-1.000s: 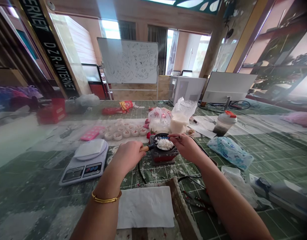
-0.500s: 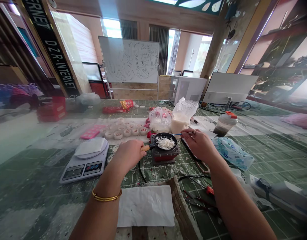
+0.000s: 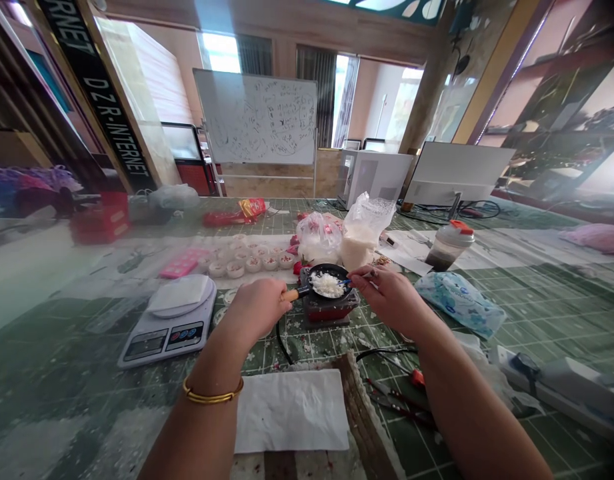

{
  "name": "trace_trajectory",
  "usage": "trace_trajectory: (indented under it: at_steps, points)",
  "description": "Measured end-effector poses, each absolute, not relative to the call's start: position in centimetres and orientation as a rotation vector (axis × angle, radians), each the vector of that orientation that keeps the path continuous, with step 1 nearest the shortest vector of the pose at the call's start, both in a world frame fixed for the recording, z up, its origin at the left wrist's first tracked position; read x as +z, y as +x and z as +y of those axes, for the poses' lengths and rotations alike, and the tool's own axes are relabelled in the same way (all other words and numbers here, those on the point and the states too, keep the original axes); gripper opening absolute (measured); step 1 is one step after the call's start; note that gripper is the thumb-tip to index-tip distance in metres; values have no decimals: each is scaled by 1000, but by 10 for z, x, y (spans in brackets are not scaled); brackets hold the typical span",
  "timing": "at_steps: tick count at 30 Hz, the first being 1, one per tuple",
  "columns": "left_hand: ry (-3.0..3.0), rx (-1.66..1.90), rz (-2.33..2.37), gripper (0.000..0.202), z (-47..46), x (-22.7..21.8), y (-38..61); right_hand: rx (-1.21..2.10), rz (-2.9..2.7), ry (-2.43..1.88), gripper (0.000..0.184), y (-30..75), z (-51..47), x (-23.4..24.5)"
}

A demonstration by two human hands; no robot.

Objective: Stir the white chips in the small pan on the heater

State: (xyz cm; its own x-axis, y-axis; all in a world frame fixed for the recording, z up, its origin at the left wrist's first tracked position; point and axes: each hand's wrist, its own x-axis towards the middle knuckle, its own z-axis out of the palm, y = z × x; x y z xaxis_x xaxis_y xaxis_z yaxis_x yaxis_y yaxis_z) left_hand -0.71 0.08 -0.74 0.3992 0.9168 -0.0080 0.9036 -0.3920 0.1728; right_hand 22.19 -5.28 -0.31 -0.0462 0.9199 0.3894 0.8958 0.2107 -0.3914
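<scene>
A small black pan point(image 3: 319, 275) holding white flakes point(image 3: 327, 285) sits on a little red hot plate point(image 3: 331, 308) in the middle of the green mat. My left hand point(image 3: 258, 308) is closed round the pan's wooden handle point(image 3: 289, 294). My right hand point(image 3: 391, 298) pinches a thin blue stick point(image 3: 347, 281) whose tip reaches into the flakes at the pan's right edge. A gold bangle point(image 3: 213, 393) sits on my left wrist.
A white kitchen scale point(image 3: 169, 322) lies to the left. Several small white cups point(image 3: 247, 261), two plastic bags point(image 3: 347, 235) and a capped bottle point(image 3: 448, 246) stand behind the pan. A tissue pack point(image 3: 459, 303) lies right. White paper point(image 3: 292, 411) on a wooden board and red-handled pliers point(image 3: 397, 400) lie near me.
My right hand drew the stick out to the right of the pan, then came back; its tip is in the flakes again. My left hand kept hold of the handle.
</scene>
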Motion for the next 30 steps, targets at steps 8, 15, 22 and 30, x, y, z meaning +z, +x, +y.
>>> trace_trajectory:
  at_steps: [8, 15, 22, 30]
  points:
    - [2510, 124, 1638, 17, 1, -7, -8, 208, -1905, -1574, 31, 219, -56, -3]
    - [2491, 116, 1620, 17, 0, -6, -7, 207, -1839, -1586, 31, 220, -51, -5]
    - [2504, 136, 1602, 16, 0, -6, -8, 199, -1863, -1607, 29, 223, -52, -4]
    - [2500, 138, 1604, 16, 0, -4, -7, 262, -1847, -1600, 32, 233, -50, -4]
